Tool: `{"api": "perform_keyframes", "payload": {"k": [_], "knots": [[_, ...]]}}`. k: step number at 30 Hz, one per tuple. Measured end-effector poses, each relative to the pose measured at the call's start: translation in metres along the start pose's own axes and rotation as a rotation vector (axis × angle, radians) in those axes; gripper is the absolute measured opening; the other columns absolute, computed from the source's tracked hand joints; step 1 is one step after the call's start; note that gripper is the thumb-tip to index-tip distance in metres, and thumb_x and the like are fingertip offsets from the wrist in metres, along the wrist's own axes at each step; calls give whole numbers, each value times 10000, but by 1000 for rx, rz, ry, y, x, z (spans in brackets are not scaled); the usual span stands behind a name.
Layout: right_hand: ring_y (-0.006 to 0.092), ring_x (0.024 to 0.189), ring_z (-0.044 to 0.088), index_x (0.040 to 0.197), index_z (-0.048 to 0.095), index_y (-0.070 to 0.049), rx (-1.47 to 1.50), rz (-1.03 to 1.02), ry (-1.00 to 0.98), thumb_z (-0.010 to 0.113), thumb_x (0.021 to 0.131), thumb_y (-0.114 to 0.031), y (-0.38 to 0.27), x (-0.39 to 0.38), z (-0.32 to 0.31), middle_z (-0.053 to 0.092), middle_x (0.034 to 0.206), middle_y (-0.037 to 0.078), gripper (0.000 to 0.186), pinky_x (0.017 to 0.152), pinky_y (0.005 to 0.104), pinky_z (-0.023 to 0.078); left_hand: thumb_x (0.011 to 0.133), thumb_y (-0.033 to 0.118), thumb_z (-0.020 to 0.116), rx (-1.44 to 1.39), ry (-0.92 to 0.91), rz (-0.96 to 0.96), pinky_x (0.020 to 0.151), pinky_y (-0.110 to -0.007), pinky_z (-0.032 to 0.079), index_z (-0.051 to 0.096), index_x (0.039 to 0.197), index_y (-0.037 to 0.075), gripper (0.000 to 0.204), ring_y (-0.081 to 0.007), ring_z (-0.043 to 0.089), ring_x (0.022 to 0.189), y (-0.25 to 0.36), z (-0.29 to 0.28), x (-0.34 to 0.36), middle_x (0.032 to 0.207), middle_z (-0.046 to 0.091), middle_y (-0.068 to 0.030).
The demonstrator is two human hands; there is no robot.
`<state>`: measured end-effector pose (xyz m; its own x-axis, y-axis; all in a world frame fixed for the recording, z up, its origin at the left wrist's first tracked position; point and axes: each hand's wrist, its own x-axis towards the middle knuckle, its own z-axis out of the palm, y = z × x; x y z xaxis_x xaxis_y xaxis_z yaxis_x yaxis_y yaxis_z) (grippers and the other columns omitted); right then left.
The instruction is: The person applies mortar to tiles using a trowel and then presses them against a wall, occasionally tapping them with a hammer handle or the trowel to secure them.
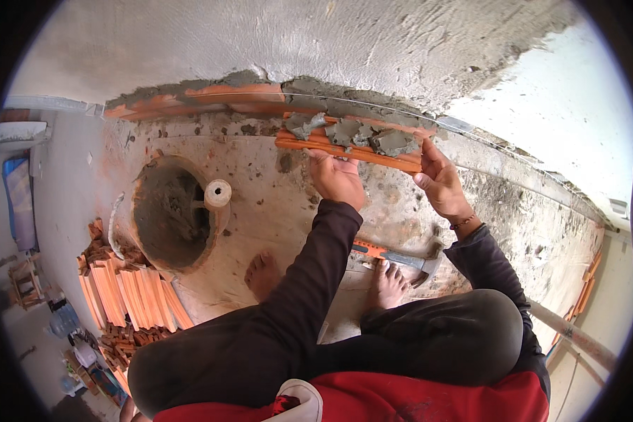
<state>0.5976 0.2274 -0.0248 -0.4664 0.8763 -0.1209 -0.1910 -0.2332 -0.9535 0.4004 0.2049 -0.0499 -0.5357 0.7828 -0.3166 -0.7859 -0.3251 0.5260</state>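
the left hand (339, 180) and right hand (442, 186), apart, grip the near edge and right end of an orange tile strip (366, 155) topped with mortar (350, 132), just beside the far wall (274, 46), seemingly a positioning step whose next move likely calls for even, two-handed pressure.

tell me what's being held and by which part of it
An orange strip topped with grey mortar: the left hand holds its near long edge, the right hand its right end.
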Motion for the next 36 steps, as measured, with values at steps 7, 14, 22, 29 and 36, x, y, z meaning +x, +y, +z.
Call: {"api": "perform_keyframes", "payload": {"k": [7, 14, 22, 29, 36], "knots": [[222, 1300, 525, 1569, 199, 24, -13, 44, 37, 637, 952, -35, 32, 27, -8, 538, 1407, 156, 759, 1114, 359, 418, 1038, 491, 492, 105, 130, -156, 1013, -544, 462, 498, 1193, 139, 385, -206, 504, 1120, -18, -33, 39, 1224, 470, -44], [258, 1348, 489, 1554, 193, 61, -31, 37, 63, 607, 973, -31, 35, 39, -11, 476, 1466, 191, 720, 1089, 382, 451, 1056, 468, 460, 146, 81, -141, 1036, -557, 469, 498, 1204, 100, 400, -186, 516, 1040, -10, 0, 49, 1123, 488, -37], [222, 1248, 547, 1547, 194, 83, -28, 29, 120, 604, 987, -57, 37, 49, -7, 497, 1434, 182, 708, 1022, 364, 495, 1035, 487, 480, 257, 106, -130, 1009, -505, 507, 462, 1366, 96, 512, -186, 543, 1036, -9, 0, 58, 1168, 509, -46], [164, 1009, 601, 1514, 274, 109, -57, 44, 187, 603, 997, -78, 40, 50, -8, 586, 1192, 116, 641, 911, 324, 528, 1045, 463, 471, 305, 150, -158, 998, -456, 538, 427, 1426, 77, 544, -223, 543, 1080, -2, 14, 59, 1229, 493, -76], [154, 895, 620, 1474, 354, 125, -37, 54, 258, 614, 1000, -110, 31, 53, -1, 626, 1059, 99, 589, 845, 303, 540, 1043, 453, 477, 318, 209, -191, 1033, -479, 533, 356, 1504, 64, 615, -292, 538, 1165, 4, 33, 56, 1381, 427, -132]]}}
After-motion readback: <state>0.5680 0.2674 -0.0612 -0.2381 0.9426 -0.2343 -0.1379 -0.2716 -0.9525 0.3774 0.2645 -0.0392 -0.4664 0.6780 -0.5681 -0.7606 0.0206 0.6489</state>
